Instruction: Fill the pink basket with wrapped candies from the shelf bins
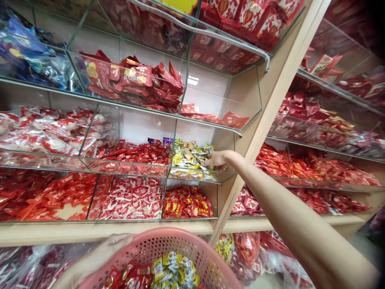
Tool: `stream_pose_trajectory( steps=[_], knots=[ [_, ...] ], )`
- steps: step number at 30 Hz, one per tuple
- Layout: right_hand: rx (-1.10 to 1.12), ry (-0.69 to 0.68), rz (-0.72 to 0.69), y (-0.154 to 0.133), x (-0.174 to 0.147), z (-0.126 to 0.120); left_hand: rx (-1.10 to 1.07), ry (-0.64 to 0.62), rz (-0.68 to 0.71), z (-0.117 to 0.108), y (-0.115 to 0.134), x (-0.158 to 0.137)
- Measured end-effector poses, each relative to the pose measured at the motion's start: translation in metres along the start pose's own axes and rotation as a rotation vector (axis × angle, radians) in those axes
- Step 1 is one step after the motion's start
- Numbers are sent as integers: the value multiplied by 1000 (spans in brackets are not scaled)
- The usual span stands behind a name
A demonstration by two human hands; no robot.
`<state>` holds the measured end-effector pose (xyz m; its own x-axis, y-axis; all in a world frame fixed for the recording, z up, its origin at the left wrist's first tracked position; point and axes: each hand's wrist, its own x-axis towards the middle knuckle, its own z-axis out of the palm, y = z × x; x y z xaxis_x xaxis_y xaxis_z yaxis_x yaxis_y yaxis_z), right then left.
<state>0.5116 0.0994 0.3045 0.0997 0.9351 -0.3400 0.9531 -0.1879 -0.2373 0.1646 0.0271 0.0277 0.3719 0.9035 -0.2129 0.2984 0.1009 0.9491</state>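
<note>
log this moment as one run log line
right hand: reaching into bin of yellow-green sweets, grip unclear | left hand: holding pink basket rim | basket: red and yellow-green sweets inside

Bin (224, 175) with yellow candies (188, 158) open at front top; right hand (217, 160) inside, gap above narrow under glass shelf (207, 124). Glass dividers (173, 150) close off both sides. Wooden post (264, 116) just right of forearm. Pink basket (192, 245) below, mouth open, left hand (116, 243) on rim, candy filling bottom.
</note>
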Motion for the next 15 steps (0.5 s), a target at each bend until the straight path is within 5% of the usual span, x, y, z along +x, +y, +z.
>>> stream_pose_trajectory(
  steps=[9, 15],
  knots=[
    [-45, -51, -87, 0, -3, 3, 10, -20, 36, 1, -3, 3],
    [-149, 54, -169, 3, -2, 6, 39, -50, 32, 3, 12, -2]
  ],
)
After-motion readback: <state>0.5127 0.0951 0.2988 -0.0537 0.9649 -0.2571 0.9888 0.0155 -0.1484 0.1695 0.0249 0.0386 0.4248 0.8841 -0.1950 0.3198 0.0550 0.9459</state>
